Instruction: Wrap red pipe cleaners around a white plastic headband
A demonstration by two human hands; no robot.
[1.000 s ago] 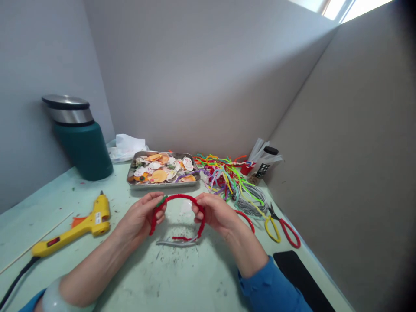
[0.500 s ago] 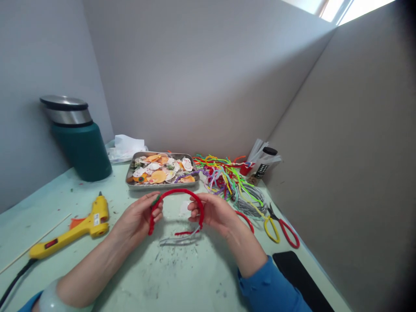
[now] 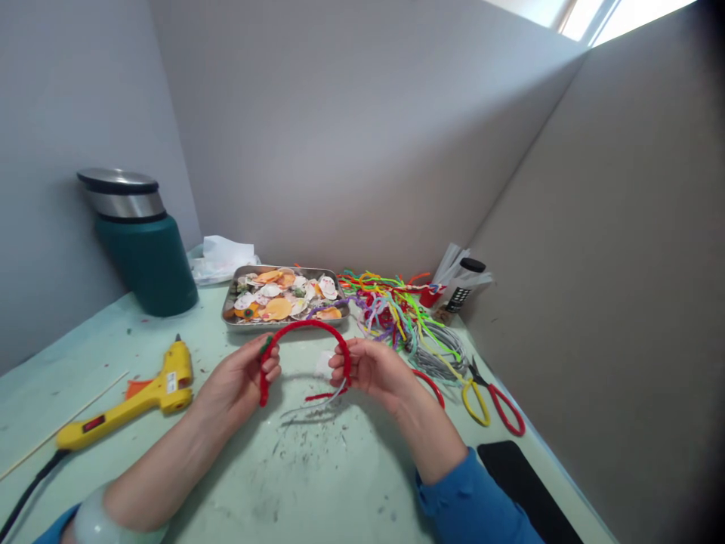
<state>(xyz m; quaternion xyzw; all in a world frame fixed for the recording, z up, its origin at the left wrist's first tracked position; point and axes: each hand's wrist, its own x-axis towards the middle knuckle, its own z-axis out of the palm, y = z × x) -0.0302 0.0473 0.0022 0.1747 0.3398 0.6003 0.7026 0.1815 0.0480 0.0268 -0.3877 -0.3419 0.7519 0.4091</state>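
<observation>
A red fuzzy headband (image 3: 309, 324), wrapped in what looks like pipe cleaner, arches above the table between my two hands. My left hand (image 3: 241, 378) pinches its left end, where a small green patch (image 3: 266, 345) shows by the thumb. On the other side, my right hand (image 3: 374, 370) grips the right end between thumb and fingers. From that end trail a loose red strand (image 3: 320, 397) and a thin grey strand (image 3: 309, 409), both pointing left over the table. Part of the band is hidden behind my fingers.
A yellow glue gun (image 3: 130, 403) lies left, near a thin wooden stick (image 3: 62, 427). Behind stand a green flask (image 3: 147, 264) and a metal tray (image 3: 249, 327) of shells. Colourful pipe cleaners (image 3: 390, 302), scissors (image 3: 504, 408) and a black phone-like slab (image 3: 521, 483) are right.
The headband has shifted slightly up and left, and its arch is a little tilted. Both hands keep their hold. The whole view has drifted slightly.
</observation>
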